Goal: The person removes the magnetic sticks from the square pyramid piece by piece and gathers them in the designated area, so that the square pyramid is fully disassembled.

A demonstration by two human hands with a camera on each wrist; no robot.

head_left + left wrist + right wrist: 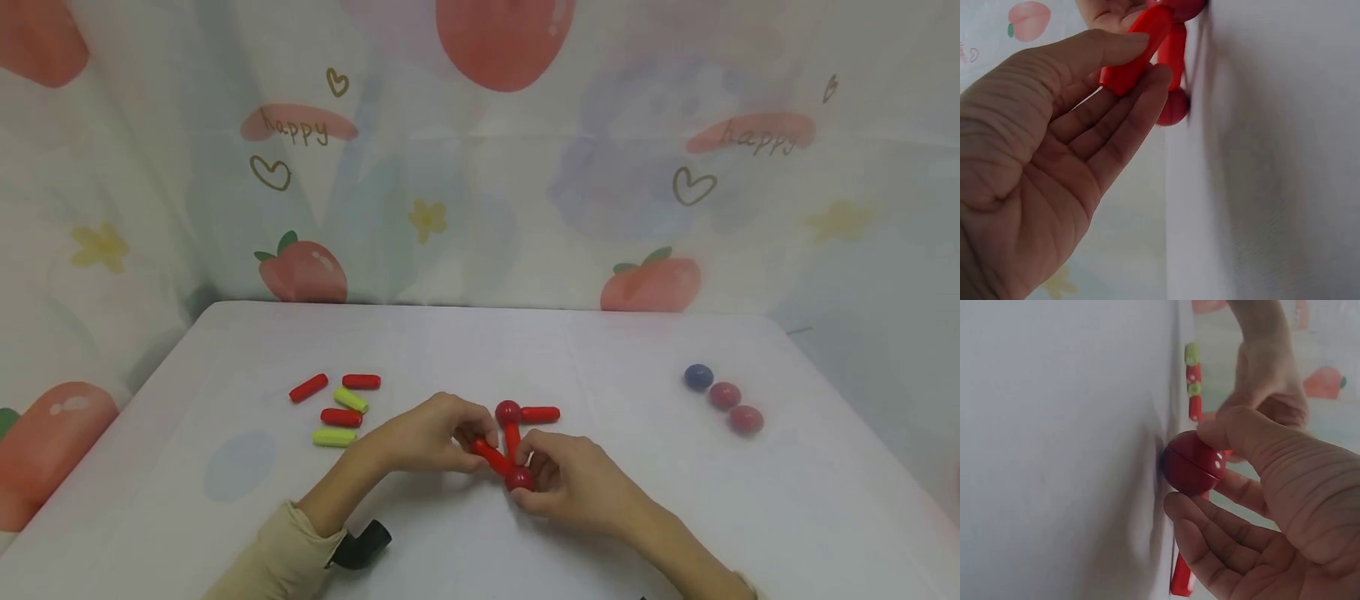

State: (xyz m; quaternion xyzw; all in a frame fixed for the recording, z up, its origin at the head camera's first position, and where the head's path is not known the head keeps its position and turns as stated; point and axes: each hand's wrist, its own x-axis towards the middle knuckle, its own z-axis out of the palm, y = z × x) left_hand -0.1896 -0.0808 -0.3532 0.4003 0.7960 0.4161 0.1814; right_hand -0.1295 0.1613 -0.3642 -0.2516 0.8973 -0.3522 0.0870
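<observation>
My left hand (438, 433) pinches a short red rod (1138, 50) between thumb and fingers. One end of this rod meets a dark red ball (1194, 462). My right hand (577, 482) grips that ball, thumb on one side and fingertips on the other. From the same ball a second red rod (512, 442) runs away from me to another red ball (507, 412). A third red rod (541, 414) sticks out to the right of the far ball. Together the joined pieces form a zigzag, low over the white table.
Left of the hands lie loose red rods (342, 417) and yellow-green rods (334, 437). At the right are a blue ball (699, 377) and two pinkish-red balls (746, 420). A black curved object (363, 546) shows by the left sleeve. A printed curtain (480, 183) hangs behind the table (465, 342).
</observation>
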